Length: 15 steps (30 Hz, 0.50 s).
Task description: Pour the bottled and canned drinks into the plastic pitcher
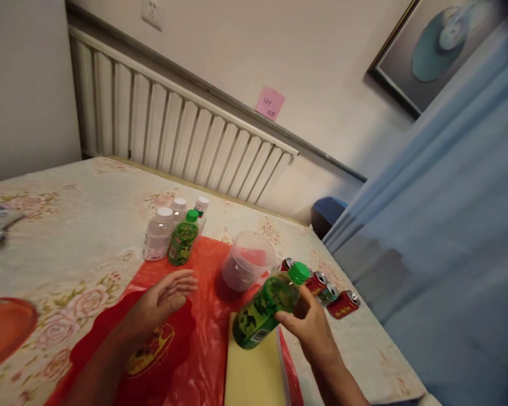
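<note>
A green drink bottle (266, 313) with a green cap is gripped in my right hand (311, 321), tilted above a yellow pad (254, 366). My left hand (165, 299) hovers with its fingers stretched out and holds nothing. Under it lies a dark red scalloped tray (173, 349) with a gold print, on a red plastic sheet (207, 316). Just beyond that hand, a second green bottle (183, 242) stands upright beside several clear bottles (157, 237) with white caps. Between the bottles and my right hand is a translucent plastic jug (245, 265).
Several drink cans (342, 305) stand in a row at the right. An orange-red plate (6, 327) lies at the left on the flowered tablecloth (80, 225). A radiator (186, 124) runs along the wall behind; a blue curtain (449, 237) hangs beside the table's right edge.
</note>
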Available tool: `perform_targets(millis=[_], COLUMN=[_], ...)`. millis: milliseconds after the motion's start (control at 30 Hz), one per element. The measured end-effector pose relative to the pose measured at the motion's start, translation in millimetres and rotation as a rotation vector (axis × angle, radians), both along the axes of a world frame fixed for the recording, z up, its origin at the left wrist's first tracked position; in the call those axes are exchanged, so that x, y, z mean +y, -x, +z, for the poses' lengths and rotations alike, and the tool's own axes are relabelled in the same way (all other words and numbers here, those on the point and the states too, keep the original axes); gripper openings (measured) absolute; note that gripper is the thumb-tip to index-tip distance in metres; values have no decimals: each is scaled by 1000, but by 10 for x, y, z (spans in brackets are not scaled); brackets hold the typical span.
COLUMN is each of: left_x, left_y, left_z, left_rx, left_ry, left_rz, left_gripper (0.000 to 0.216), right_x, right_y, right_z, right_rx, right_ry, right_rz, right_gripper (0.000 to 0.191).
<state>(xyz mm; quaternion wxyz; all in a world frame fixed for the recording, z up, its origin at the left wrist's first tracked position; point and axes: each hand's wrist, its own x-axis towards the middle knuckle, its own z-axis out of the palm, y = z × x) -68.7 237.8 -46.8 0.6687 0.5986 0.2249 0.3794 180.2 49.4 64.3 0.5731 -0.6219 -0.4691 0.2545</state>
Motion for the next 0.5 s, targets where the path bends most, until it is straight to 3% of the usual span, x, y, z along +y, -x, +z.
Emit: perform_targets(millis=[300,500], left_x=[27,27], left_y=[-31,-17], left_z=[-23,-18], left_rx=[0,11], left_ry=[22,22], left_rz=[54,70], left_gripper=[48,49], right_x=[-408,-596], right_y=[-845,-1183], right_z=[-164,-326], right_rx=[-83,-261], right_ry=[40,106], right_rz=[-413,-576], right_gripper=[56,52])
